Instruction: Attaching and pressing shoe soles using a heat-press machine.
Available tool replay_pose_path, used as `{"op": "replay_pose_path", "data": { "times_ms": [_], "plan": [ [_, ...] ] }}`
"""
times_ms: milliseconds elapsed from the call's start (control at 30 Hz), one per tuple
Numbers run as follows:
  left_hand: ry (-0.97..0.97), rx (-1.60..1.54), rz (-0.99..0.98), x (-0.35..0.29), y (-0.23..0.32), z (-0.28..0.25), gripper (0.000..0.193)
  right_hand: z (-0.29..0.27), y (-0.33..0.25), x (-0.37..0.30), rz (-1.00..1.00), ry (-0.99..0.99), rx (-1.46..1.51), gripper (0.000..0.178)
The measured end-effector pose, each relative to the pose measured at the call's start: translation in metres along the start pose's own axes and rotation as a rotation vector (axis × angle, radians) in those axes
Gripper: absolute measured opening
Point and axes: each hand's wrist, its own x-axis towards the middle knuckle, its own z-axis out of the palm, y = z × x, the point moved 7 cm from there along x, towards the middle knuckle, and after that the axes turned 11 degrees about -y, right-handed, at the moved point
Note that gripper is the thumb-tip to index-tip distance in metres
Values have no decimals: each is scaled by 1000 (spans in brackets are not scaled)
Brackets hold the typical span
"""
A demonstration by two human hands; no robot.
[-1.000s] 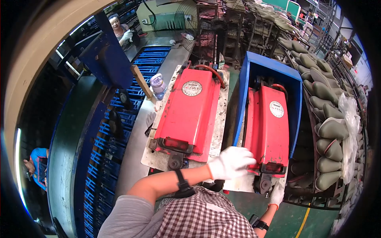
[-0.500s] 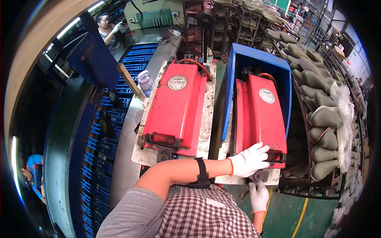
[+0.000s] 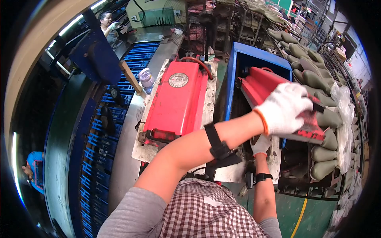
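Note:
My left hand [image 3: 285,109], in a white glove with an orange cuff, grips the front end of a red press cover [image 3: 260,83] by its black handle. The cover is raised and tilted at its near end. Beneath it, my right hand [image 3: 260,144], also white-gloved, reaches in over the pale metal base plate [image 3: 230,172]; its fingers are hidden by the cover and my left hand. A blue box-like hood [image 3: 260,53] stands around the back of this press. On the left, a second red press cover [image 3: 176,101] lies lowered on its own plate.
A rack of olive-green boots [image 3: 325,158] with a clear plastic bag [image 3: 343,105] stands close at the right. Leftward runs a blue-slatted conveyor [image 3: 139,55]. A plastic bottle [image 3: 146,79] stands beside the left press. One person [image 3: 113,29] is at the far left, another [image 3: 35,172] nearer.
My left hand has moved up and right, lifting the right-hand cover's near end, which lay lowered before. My right hand has gone from the front latch to beneath the cover.

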Motion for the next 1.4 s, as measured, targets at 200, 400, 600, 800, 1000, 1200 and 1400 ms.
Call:
{"op": "replay_pose_path", "data": {
  "times_ms": [200,400,600,800,1000,1200,1400],
  "plan": [
    [37,-482,-347,-63,-32,-29,53,-66,21,-42,50,-10,1406,57],
    [483,-1268,-1056,-270,-127,11,71,-39,-53,-138,-72,-425,2301,58],
    [692,-1526,-920,-298,-109,-12,63,22,-108,-170,1,-751,2440,63],
    [284,-922,-785,-293,-44,-97,85,61,-137,-174,-203,-1131,2603,85],
    [253,-1019,-828,-300,-20,-122,84,55,-153,-185,-25,-986,2530,94],
    [139,-872,-872,-307,-20,-119,62,97,-140,-202,109,-1072,2575,73],
    [220,-825,-847,-308,-25,-119,45,120,-135,-213,26,-1093,2287,84]
  ]
}}
